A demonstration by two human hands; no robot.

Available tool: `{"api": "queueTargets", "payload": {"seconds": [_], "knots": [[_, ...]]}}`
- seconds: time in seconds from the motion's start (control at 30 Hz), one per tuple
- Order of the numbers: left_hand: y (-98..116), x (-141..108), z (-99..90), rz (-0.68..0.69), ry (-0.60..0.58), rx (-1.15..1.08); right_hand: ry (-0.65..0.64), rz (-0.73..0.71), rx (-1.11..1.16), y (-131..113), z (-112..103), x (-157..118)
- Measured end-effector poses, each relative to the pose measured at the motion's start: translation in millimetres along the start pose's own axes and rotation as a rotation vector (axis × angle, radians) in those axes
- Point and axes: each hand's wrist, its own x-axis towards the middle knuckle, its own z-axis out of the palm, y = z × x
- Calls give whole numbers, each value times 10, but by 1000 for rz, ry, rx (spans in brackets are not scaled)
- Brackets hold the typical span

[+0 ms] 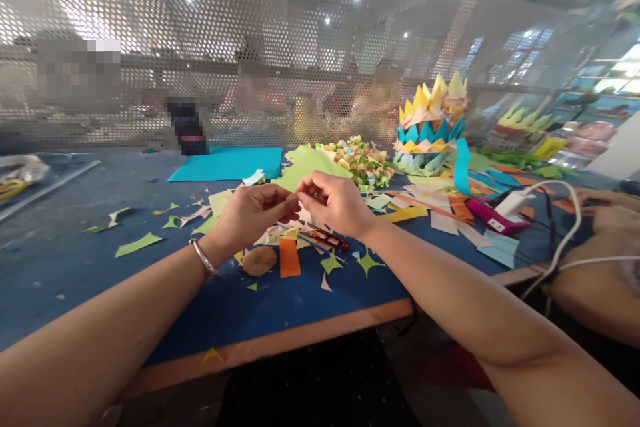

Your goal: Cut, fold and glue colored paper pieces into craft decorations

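My left hand (254, 215), with a bangle (203, 257) at its wrist, and my right hand (338, 204) meet above the table with fingertips pinched together. Whatever sits between the fingers is too small or hidden to name. Below them lie cut paper scraps, an orange paper strip (289, 259), a round tan disc (259, 260) and a dark red-handled cutting tool (330, 238) partly among the scraps. Just behind my hands rest a light green paper sheet (314, 167) and a heap of small folded paper pieces (361, 159).
A tiered paper piece (431, 127) with yellow and blue points stands at the back right. A blue sheet (235, 163) lies at the back left, before a perforated screen (210, 47). On the right are a pink power bank (497, 215), cables and another person's arm (600, 273).
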Motion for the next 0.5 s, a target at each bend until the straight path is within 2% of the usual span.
{"api": "queueTargets", "payload": {"seconds": [0.5], "knots": [[-40, 19, 4, -20, 6, -70, 14, -18, -26, 15, 42, 7]]}}
